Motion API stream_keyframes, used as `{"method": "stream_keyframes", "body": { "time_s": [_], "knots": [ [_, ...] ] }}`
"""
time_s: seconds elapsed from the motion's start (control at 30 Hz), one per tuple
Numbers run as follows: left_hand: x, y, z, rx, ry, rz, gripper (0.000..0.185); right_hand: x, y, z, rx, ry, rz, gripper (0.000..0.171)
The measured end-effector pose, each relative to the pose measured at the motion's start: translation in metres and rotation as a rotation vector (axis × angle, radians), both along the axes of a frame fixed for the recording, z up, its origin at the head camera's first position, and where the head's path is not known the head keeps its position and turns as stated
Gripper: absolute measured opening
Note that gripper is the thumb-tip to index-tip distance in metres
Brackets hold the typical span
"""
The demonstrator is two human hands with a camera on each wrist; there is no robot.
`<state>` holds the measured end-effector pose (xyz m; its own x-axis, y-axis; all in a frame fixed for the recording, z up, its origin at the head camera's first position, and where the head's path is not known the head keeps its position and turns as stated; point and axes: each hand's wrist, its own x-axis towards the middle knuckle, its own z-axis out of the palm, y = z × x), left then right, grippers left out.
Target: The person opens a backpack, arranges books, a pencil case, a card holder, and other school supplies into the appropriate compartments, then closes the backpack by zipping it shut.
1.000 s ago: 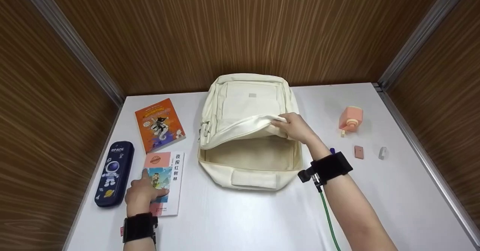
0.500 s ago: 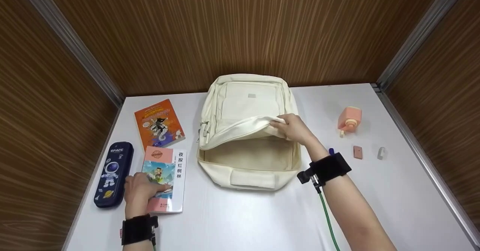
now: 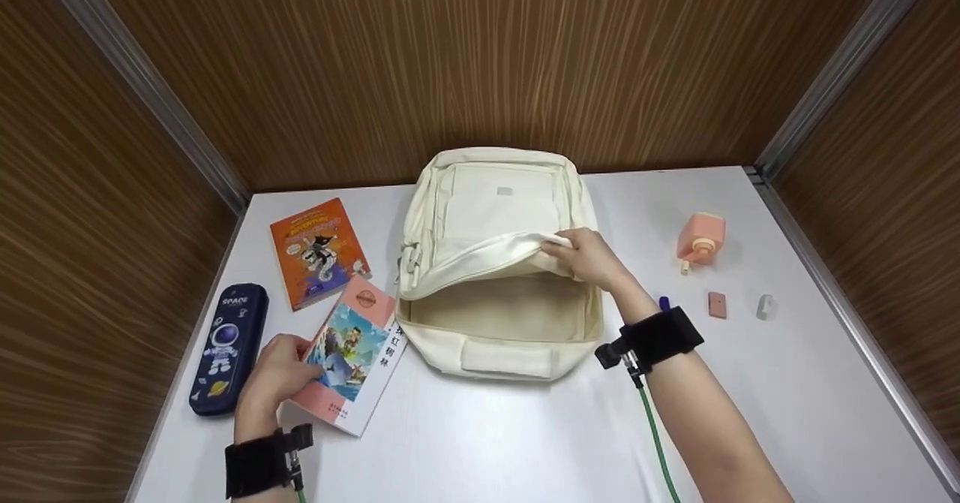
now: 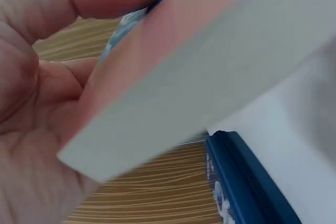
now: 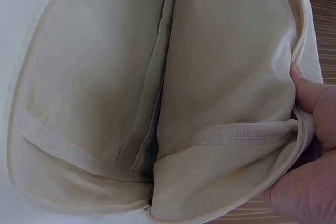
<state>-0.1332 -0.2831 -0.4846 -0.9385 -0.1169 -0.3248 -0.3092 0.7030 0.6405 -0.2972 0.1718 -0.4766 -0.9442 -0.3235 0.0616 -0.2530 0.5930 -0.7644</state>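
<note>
Head view: left hand (image 3: 279,371) holds the pink-cover book (image 3: 352,354) at its near-left edge, thumb on the cover, fingers curled under. Left wrist view confirms: book (image 4: 199,72) clamped between thumb and fingers, near edge lifted off the desk (image 3: 487,443). Book's long axis runs diagonal, from near-left by the grip to far-right, far corner pointing at the mouth of the cream backpack (image 3: 495,210) and just beside its left rim. Backpack opening lies right and slightly beyond the left-hand grip.

Right hand (image 3: 592,257) pinches the top flap of the backpack at the right side of the opening, holding it raised. Right wrist view shows thumb and fingers (image 5: 310,145) curled over the zip edge, inner lining and divider sleeve exposed, compartment gaping.

Relation of note: book is w/ the left hand only; right hand is occupied on the flap, well apart from the book. Left hand is the nearer to the book by far. Opening faces the person, wider than the book's short edge as far as can be judged.

Adjacent items: orange book (image 3: 319,251) beyond, blue pencil case (image 3: 229,349) just left of the left hand
</note>
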Motion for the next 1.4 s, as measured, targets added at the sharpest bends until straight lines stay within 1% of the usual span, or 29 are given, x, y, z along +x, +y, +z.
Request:
{"method": "stream_keyframes", "body": {
  "time_s": [0.13,0.23,0.3,0.43,0.53,0.6,0.7,0.8,0.83,0.9,1.07,1.2,1.27,1.4],
  "knots": [
    [0.002,-0.001,-0.005,0.021,0.025,-0.022,0.041,0.000,-0.001,0.000,0.004,-0.001,-0.002,0.032],
    [0.004,-0.002,-0.004,0.017,0.052,-0.002,0.045,0.001,-0.001,-0.001,0.005,0.000,-0.009,0.031],
    [0.004,-0.002,-0.003,0.000,0.092,0.034,0.045,0.001,-0.001,-0.001,0.003,-0.001,-0.009,0.031],
    [0.003,0.002,0.001,-0.017,0.209,0.127,0.046,0.001,-0.001,-0.001,-0.011,-0.014,-0.007,0.032],
    [0.002,0.005,0.004,0.012,0.296,0.207,0.047,0.001,0.000,-0.002,-0.027,-0.026,-0.004,0.032],
    [0.001,0.008,0.007,0.068,0.337,0.263,0.048,0.001,0.000,-0.002,-0.032,-0.030,-0.005,0.032],
    [-0.001,0.012,0.012,0.216,0.381,0.326,0.050,0.000,0.000,-0.001,-0.038,-0.031,-0.014,0.033],
    [-0.003,0.019,0.021,0.387,0.396,0.359,0.052,-0.001,-0.001,0.002,-0.040,-0.025,-0.022,0.035],
    [-0.004,0.022,0.023,0.434,0.406,0.365,0.052,-0.001,-0.001,0.002,-0.041,-0.022,-0.024,0.035],
    [-0.007,0.029,0.028,0.500,0.415,0.373,0.051,-0.002,-0.002,0.004,-0.044,-0.018,-0.022,0.033],
    [-0.013,0.045,0.035,0.629,0.456,0.374,0.047,-0.002,-0.005,0.006,-0.054,-0.024,-0.015,0.028],
    [-0.017,0.057,0.037,0.750,0.482,0.343,0.045,-0.003,-0.006,0.008,-0.069,-0.030,-0.020,0.031],
    [-0.018,0.064,0.036,0.803,0.476,0.318,0.045,-0.003,-0.006,0.008,-0.077,-0.035,-0.030,0.032],
    [-0.021,0.078,0.033,0.890,0.440,0.256,0.043,-0.003,-0.007,0.010,-0.099,-0.055,-0.041,0.031]
  ]
}}
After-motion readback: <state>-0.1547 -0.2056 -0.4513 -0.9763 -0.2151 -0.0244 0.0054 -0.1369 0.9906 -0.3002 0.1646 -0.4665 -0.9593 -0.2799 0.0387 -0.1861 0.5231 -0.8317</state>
